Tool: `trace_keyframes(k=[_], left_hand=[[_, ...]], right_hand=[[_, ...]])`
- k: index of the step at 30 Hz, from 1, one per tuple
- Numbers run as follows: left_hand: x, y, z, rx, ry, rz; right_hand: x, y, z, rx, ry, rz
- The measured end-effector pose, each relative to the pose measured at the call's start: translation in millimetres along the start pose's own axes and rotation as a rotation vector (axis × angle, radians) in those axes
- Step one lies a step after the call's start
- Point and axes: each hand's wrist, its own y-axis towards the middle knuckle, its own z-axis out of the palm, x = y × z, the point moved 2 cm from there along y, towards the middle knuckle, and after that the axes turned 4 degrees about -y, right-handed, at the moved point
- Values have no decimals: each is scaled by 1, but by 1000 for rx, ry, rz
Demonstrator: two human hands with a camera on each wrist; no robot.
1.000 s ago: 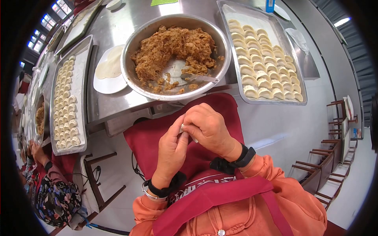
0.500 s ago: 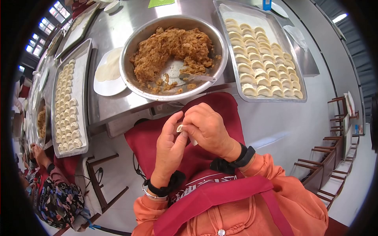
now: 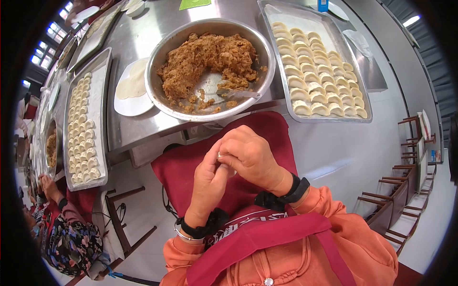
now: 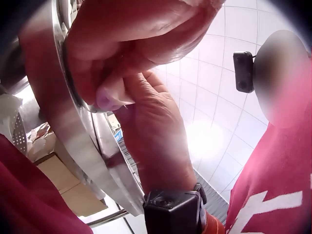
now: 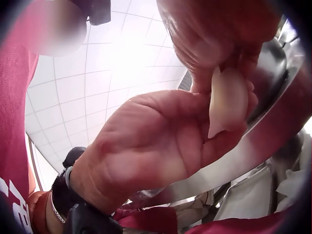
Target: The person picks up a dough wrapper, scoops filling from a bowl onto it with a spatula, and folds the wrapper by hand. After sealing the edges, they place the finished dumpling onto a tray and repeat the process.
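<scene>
In front of the apron, my two hands meet around a small pale dumpling [image 5: 229,100]. My right hand [image 3: 252,156] pinches its edge from above with thumb and curled fingers. My left hand [image 3: 209,178] holds the other side between thumb and fingers. From the head view only a sliver of dough shows at the fingertips. The right wrist view shows its smooth rounded side lying against the left fingers. In the left wrist view a bit of the wrapper shows between the hands.
Beyond the hands stands a steel basin [image 3: 162,108] of brown filling with a spatula [image 3: 245,94]. Left of it, a white plate [image 3: 130,108] holds round wrappers. Trays of dumplings flank them, one at right [image 3: 310,119], one at left [image 3: 98,109]. Another person [image 3: 71,238] works at far left.
Half a second ago my left index finger was lifted away and the dumpling's pleated edge showed. It has come back against the dough, and the hands now cover most of it.
</scene>
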Motion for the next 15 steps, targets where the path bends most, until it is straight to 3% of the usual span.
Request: trace_keyframes(k=[15], left_hand=[[-5,1,0,-36,-42,-36]], right_hand=[[1,-1,3,16,-13,-17]])
